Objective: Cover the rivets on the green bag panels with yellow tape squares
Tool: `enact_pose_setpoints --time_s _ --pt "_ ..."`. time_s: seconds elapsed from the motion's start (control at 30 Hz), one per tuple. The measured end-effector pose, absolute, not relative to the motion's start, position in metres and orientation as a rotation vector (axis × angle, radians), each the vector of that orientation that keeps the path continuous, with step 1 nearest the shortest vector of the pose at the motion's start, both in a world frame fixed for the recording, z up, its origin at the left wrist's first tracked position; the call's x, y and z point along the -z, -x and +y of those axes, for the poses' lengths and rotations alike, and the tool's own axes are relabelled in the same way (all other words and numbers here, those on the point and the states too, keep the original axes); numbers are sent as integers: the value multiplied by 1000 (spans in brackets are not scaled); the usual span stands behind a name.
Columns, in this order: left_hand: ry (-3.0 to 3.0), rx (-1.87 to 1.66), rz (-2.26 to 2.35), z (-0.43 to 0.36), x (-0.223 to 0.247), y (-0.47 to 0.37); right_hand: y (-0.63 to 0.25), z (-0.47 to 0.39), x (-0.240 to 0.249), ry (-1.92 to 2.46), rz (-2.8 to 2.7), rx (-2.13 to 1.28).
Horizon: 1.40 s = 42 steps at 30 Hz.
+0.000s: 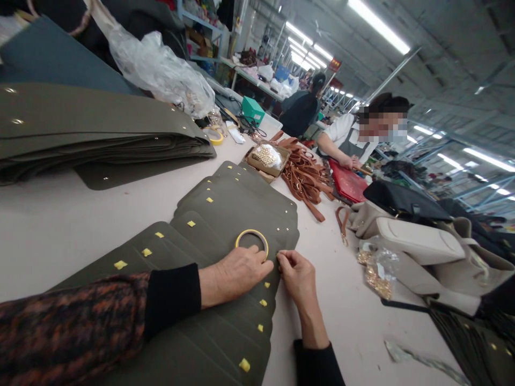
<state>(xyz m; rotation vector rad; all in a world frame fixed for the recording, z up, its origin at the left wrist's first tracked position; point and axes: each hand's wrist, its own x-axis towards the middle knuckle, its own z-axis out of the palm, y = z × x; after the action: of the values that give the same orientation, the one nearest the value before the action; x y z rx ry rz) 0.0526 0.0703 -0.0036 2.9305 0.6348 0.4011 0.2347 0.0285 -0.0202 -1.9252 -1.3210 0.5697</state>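
Overlapping dark olive panels (237, 195) fan out across the table, with small yellow tape pieces (191, 223) and metal studs along their edges. My left hand (237, 271) rests over them, its fingers curled on the near side of a roll of yellow tape (252, 232). Just right of it, at the panels' right edge, my right hand (298, 273) is closed in a pinch, thumb against fingers. Whatever lies between those fingertips is too small to make out.
A thick stack of olive panels (100, 120) lies at left. Beyond are a plastic bag (161, 69), a box of gold hardware (266, 156) and brown straps (308, 177). Beige bags (418, 241) and bagged gold fittings (378, 273) sit at right. A co-worker (354, 139) stands across the table.
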Motion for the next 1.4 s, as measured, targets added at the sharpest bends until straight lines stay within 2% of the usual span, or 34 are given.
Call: enact_pose_setpoints --time_s 0.13,0.27,0.43,0.63,0.73,0.87,0.93,1.07,1.2,1.4 --pt "-2928 -380 654 71 5 -51 -240 23 16 1999 -1436 -336" --pt "-2922 -382 661 72 6 -49 -244 11 19 1873 -1529 -159" --pt "-2924 -404 689 71 10 -46 -236 13 23 1792 -1793 -71" --pt "-2956 -366 680 68 10 -44 -231 38 8 2102 -1662 -320" --pt "-2956 -330 662 71 4 -41 -232 36 0 2104 -1640 -428" --pt "-2896 -361 658 79 -4 -32 -234 16 -4 2041 -1734 -799" --pt "-2867 -419 645 85 -6 -29 -234 8 -5 2007 -1759 -855" --pt "-2819 -568 630 96 -4 -25 -232 13 -3 1872 -1592 -451" --pt "-2842 -688 657 101 0 -25 -225 32 5 1803 -1802 -133" --pt "-2944 -574 745 107 6 -33 -225 48 15 1902 -1950 -15"
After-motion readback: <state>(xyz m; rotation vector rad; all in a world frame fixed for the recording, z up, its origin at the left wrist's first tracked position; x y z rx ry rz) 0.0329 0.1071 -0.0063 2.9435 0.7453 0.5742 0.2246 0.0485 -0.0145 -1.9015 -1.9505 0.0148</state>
